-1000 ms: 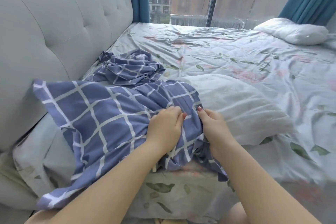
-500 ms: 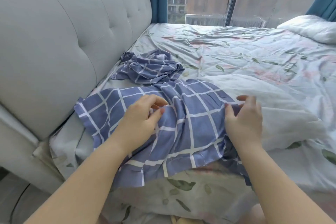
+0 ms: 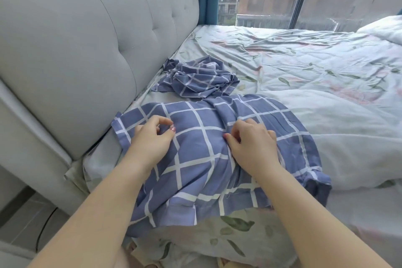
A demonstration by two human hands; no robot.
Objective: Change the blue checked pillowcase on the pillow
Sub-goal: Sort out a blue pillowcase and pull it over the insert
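Observation:
A blue checked pillowcase [image 3: 202, 154] lies spread over the near end of a white pillow [image 3: 335, 128] at the bed's near edge; the pillow's right part is bare. My left hand [image 3: 152, 139] rests on the case's left part, its curled fingers and thumb pinching the cloth. My right hand [image 3: 252, 146] sits on the middle, fingers curled around a fold of the fabric. A second blue checked pillowcase [image 3: 198, 80] lies crumpled just beyond, next to the headboard.
A grey padded headboard [image 3: 87, 50] runs along the left. The bed wears a floral sheet [image 3: 293, 61]. Another white pillow [image 3: 385, 28] lies at the far right by the window. Grey floor [image 3: 24, 222] shows at the lower left.
The pillowcase has been drawn flatter and further over the pillow's end. My hands moved apart, then closer in on the cloth, and the view has shifted left.

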